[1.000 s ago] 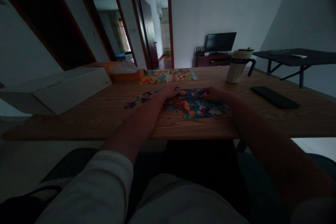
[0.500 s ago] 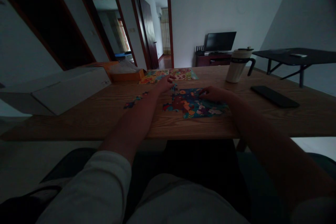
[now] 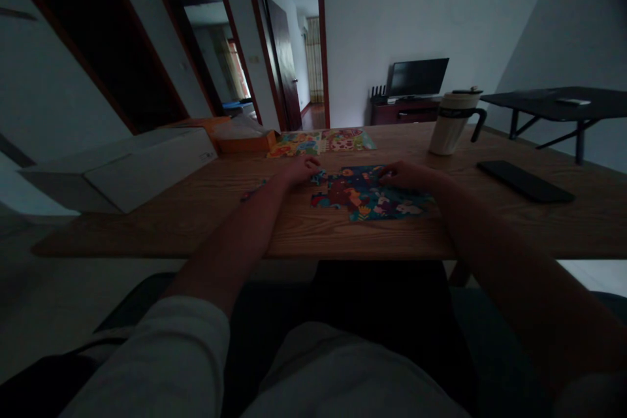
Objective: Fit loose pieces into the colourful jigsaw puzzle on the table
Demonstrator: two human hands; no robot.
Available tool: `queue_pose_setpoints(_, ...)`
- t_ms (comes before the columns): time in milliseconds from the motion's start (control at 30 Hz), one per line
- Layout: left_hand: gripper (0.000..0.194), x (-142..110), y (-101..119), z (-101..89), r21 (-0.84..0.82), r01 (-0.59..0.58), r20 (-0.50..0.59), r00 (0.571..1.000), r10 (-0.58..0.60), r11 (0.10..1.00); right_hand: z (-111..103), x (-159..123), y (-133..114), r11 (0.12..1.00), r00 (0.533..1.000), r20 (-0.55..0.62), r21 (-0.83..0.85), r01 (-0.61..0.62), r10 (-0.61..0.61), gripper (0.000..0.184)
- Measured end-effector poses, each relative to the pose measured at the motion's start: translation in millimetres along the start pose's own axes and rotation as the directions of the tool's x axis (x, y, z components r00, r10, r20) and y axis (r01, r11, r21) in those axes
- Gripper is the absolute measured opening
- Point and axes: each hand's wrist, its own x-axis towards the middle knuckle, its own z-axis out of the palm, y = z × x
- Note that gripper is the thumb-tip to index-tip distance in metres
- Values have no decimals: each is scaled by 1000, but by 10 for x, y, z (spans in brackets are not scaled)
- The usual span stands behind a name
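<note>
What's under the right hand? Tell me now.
The fingers of the right hand lie on the upper edge of the jigsaw puzzle, over dark blue pieces. The hand covers whatever is beneath it, so how far the puzzle runs under the palm cannot be seen.

Past the left hand, two dark-framed doorways in a pale grey wall; through the right doorway, an open wooden door, a reddish wood floor and a long curtain. Past the right hand, a low dark cabinet under a monitor, then a black folding table beside the wall. Dim, flat light.
</note>
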Motion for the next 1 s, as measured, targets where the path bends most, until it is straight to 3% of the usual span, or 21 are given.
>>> queue_pose_setpoints(133, 31, 34, 89, 91, 51, -29, -13, 999, 30, 998, 5, 13, 11, 1000, 1000, 7, 18, 25, -25, 40)
queue_pose_setpoints(367, 35, -13, 107, 60, 185, -158, 149, 980, 132, 970, -1, -7, -26, 999, 1000, -9, -35, -10, 9, 41)
queue_pose_setpoints(733, 40, -46, 114, 36, 307, -159, 170, 979, 110, 938, -11, -27, -25, 1000, 1000, -1, -6, 6, -6, 40)
queue_pose_setpoints(1000, 39, -86, 180, 3, 251, -134, 152, 984, 97, 959, -10, -26, -25, 1000, 1000, -8, -3, 1, -1, 38)
